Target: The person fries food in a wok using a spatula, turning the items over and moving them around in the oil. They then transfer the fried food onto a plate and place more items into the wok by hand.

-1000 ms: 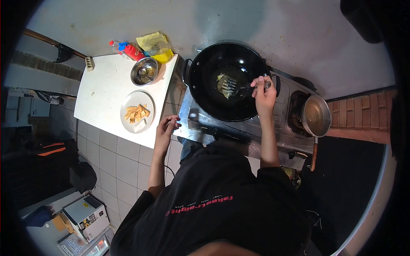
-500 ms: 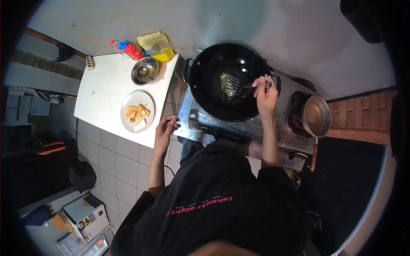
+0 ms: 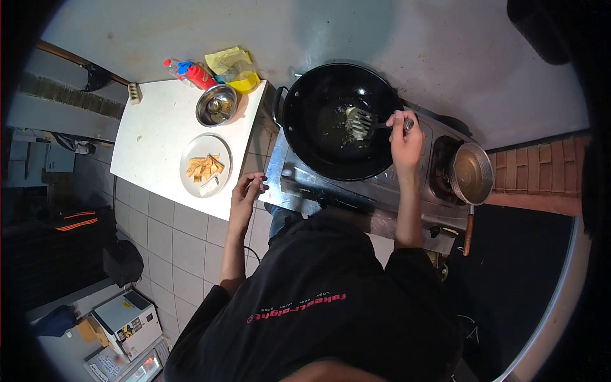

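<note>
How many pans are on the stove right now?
2. A large black wok sits on the left burner with a slotted spatula in it, and a smaller metal pan with a wooden handle sits on the right burner. None appear hidden.

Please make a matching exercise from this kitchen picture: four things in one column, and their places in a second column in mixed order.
Things:
1. spatula
2. plate
3. small pan
4. steel bowl

Places:
A. right burner of the stove
B. table, near its front edge
C. inside the wok, held by the right hand
D. table, beside the bottles

Pairs: 1-C, 2-B, 3-A, 4-D
</note>
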